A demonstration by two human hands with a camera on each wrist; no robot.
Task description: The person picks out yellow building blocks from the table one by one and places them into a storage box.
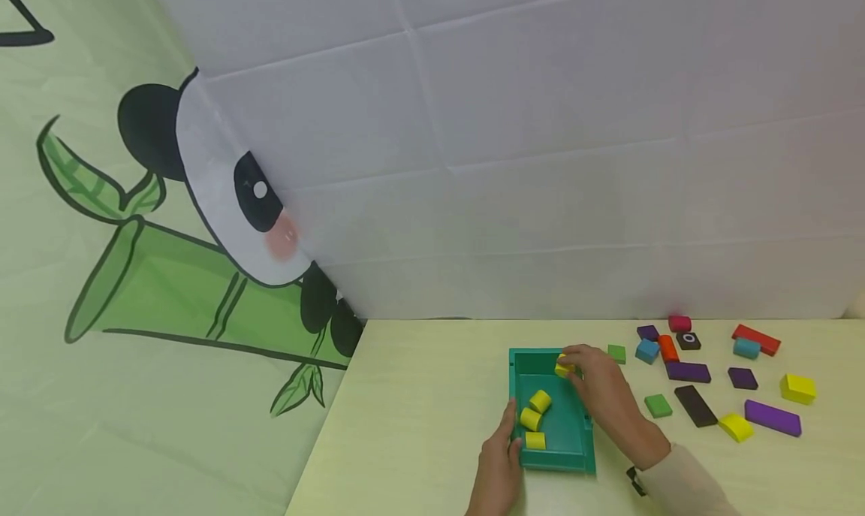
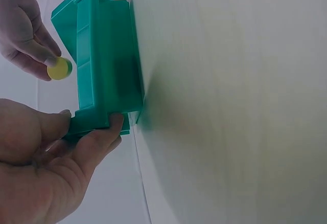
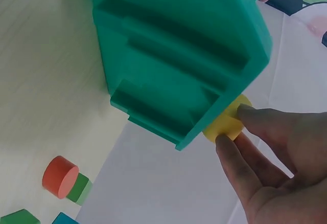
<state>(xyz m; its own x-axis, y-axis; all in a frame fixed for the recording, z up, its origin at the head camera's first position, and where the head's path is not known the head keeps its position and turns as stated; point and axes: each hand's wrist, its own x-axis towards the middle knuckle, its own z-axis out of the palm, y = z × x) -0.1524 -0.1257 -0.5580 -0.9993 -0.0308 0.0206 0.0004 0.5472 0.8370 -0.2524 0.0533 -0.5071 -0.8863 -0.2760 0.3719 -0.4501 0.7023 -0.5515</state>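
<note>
A green rectangular tray (image 1: 564, 462) sits on the table, with several yellow cylinder blocks (image 1: 531, 419) lying along its left side. My left hand (image 1: 498, 467) grips the tray's left edge near the front corner; in the left wrist view the thumb (image 2: 55, 124) lies over the rim and the fingers are on the outer wall. My right hand (image 1: 604, 396) is over the tray's far right corner, pinching a yellow cylinder block (image 3: 225, 125) between thumb and fingertips. In the left wrist view that block (image 2: 60, 68) is above the rim.
Right of the tray, loose blocks are scattered: a green square (image 1: 658, 405), a black bar (image 1: 695, 405), a yellow arch (image 1: 736, 427), purple bars (image 1: 773, 418), a yellow block (image 1: 798, 388) and a red bar (image 1: 757, 339). A white cloth backdrop (image 1: 541, 163) rises behind the table.
</note>
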